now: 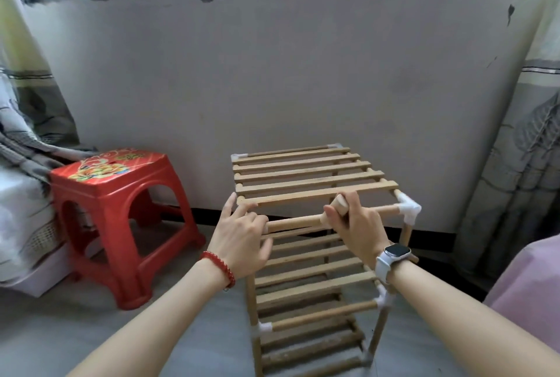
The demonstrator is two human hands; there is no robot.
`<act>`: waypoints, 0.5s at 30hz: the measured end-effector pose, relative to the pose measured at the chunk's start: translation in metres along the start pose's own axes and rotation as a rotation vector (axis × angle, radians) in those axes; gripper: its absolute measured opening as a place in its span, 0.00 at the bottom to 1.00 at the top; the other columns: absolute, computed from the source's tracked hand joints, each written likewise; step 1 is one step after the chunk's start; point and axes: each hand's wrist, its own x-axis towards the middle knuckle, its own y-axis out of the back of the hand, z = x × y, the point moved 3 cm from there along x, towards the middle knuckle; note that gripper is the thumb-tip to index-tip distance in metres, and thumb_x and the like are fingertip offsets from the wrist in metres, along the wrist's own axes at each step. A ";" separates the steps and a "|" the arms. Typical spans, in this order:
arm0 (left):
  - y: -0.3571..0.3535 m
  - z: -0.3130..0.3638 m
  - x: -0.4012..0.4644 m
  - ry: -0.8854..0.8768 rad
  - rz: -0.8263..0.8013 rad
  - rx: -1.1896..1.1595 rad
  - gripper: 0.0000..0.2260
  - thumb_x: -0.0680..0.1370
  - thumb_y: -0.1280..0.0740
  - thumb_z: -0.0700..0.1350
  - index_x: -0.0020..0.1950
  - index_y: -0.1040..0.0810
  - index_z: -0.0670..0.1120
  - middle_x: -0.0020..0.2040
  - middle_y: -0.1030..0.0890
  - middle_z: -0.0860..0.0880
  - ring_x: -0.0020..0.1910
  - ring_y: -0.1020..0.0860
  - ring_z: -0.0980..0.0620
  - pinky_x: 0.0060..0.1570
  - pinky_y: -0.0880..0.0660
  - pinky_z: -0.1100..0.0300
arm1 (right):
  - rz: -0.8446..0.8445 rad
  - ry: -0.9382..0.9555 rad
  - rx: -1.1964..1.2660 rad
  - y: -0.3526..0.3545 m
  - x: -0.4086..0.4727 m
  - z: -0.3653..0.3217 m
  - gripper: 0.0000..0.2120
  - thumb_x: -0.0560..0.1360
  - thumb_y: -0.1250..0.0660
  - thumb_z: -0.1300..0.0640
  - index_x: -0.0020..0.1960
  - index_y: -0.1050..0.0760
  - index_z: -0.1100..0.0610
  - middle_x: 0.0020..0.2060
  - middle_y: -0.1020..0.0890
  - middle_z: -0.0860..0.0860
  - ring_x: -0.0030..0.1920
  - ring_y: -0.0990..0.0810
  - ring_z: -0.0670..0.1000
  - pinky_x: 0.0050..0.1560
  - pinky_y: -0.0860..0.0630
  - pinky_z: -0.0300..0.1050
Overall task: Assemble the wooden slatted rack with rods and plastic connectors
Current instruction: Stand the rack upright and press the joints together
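left hand (242,234) rests on rod (294,221); right hand (353,225) grips mallet (341,204).

The right hand (351,225) gripped a short wooden piece (341,204) at the near edge of the rack's (315,255) top shelf (312,173). Just left of that grip ran the front rod (291,222), and the left hand (242,234) rested on the rod's far end. To the right of the grip, the rod met a plastic connector (407,210) at the near right corner. The top shelf's slats lay behind the grip; the lower shelves (315,279) sat below it. A stool (121,216) stood well to the left of the grip, on the floor (60,331). The wall (272,73) rose behind the rack.
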 end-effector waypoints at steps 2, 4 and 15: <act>0.004 0.008 -0.001 -0.026 -0.050 0.007 0.09 0.72 0.35 0.51 0.45 0.21 0.47 0.43 0.17 0.50 0.63 0.27 0.48 0.73 0.51 0.44 | 0.014 -0.013 -0.053 -0.005 0.010 0.010 0.12 0.76 0.35 0.55 0.49 0.30 0.64 0.26 0.30 0.41 0.22 0.25 0.52 0.25 0.35 0.35; 0.006 0.020 0.000 -0.080 -0.102 0.005 0.17 0.73 0.38 0.54 0.57 0.23 0.47 0.52 0.19 0.50 0.68 0.33 0.50 0.73 0.59 0.47 | 0.011 -0.076 -0.085 -0.011 0.023 0.021 0.12 0.78 0.37 0.54 0.50 0.31 0.64 0.27 0.32 0.41 0.25 0.23 0.54 0.28 0.33 0.39; -0.015 -0.008 0.024 -0.007 -0.298 -0.077 0.39 0.69 0.38 0.69 0.75 0.43 0.54 0.76 0.45 0.53 0.74 0.45 0.56 0.73 0.52 0.55 | -0.392 -0.280 0.046 -0.011 0.050 0.025 0.11 0.79 0.44 0.45 0.51 0.37 0.52 0.43 0.18 0.53 0.40 0.22 0.56 0.46 0.25 0.51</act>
